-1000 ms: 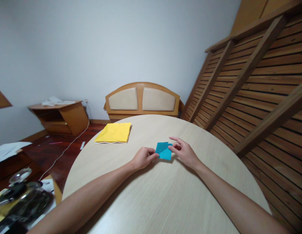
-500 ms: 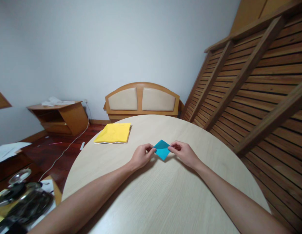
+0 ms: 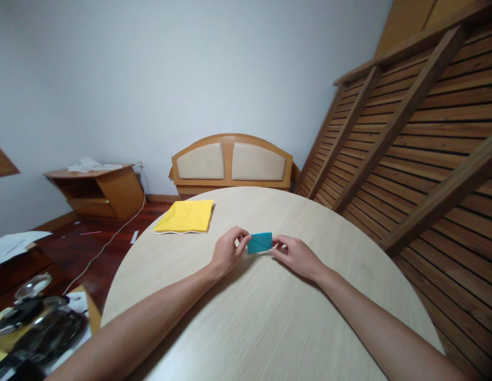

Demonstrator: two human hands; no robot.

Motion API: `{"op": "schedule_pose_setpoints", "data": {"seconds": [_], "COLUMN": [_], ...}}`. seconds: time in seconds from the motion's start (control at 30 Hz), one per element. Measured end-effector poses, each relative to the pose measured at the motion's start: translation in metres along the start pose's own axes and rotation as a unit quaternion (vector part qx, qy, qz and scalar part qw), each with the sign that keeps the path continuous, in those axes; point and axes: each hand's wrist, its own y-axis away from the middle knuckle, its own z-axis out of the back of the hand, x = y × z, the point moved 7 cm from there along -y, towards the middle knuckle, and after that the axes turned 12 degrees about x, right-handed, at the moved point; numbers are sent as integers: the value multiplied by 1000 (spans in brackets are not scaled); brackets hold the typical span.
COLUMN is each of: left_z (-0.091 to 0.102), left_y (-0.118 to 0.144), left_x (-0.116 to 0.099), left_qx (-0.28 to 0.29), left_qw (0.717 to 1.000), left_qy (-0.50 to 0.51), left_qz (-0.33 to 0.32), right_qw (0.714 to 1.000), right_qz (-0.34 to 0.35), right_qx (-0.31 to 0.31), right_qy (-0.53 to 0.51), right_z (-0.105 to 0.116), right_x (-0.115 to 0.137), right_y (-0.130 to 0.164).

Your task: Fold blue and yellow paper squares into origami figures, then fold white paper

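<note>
A small piece of folded teal paper (image 3: 260,243) is held up just above the round table (image 3: 269,323), its outline now a rectangle with a slanting fold line across the face. My left hand (image 3: 229,251) pinches its left edge between thumb and fingers. At the opposite edge, my right hand (image 3: 301,257) is closed with thumb and fingertips on the lower right corner. The fingers behind the paper are partly hidden.
Yellow sheets (image 3: 185,217) lie stacked at the table's far left. A glass pot (image 3: 51,325) with a dark lid stands lower left. Wooden slats (image 3: 428,159) lean along the right, a headboard (image 3: 232,159) stands behind, and a white cord (image 3: 110,241) crosses the floor.
The teal paper has gone from a diamond with its point toward me to a flatter, rectangular outline. Both hands have turned slightly with it, and the right fingers have shifted along its edge.
</note>
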Motion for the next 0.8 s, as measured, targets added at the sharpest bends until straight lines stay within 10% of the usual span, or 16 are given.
{"op": "schedule_pose_setpoints", "data": {"seconds": [0.17,0.43,0.8], "left_z": [-2,-5,-19], "left_y": [2,4,0], "left_x": [-10,-21,4], "left_qx": [7,16,83], "left_qw": [996,991,992], "left_qy": [-68,-93,87], "left_qz": [-52,-100,27], "right_qw": [992,990,981], "right_qz": [57,113,28], "right_qx": [-89,-69,-82], "right_qy": [69,57,-177], "right_z": [14,10,5], "right_x": [17,29,2], "right_y": [4,4,-1]}}
